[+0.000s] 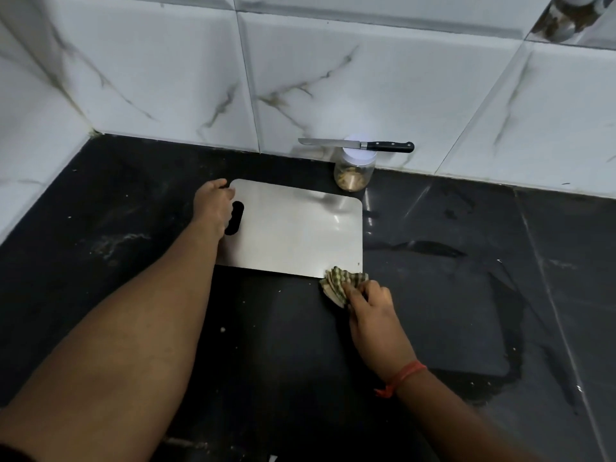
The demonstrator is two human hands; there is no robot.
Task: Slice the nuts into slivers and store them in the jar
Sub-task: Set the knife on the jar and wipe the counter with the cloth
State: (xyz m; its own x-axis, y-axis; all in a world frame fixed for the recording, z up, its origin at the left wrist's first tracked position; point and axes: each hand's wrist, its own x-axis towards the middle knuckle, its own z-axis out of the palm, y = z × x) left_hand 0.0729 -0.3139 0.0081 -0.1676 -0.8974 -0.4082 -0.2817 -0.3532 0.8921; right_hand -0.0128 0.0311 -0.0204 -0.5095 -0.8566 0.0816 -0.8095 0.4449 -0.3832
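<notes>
A steel cutting board (pixel 293 228) lies flat on the black counter, bare of nuts. My left hand (pixel 213 208) grips its left end at the handle slot. My right hand (pixel 370 308) holds a bunched green checked cloth (pixel 340 283) at the board's near right corner. Behind the board stands a clear jar (pixel 354 173) with a white lid and nut slivers in its bottom. A black-handled knife (pixel 360 145) lies across the jar's lid, blade pointing left.
White marble-look tiles (pixel 166 78) wall the back and left of the dark counter (pixel 466 295). Pale crumbs dot the counter near the board's front edge. A wet smear shows on the right part of the counter.
</notes>
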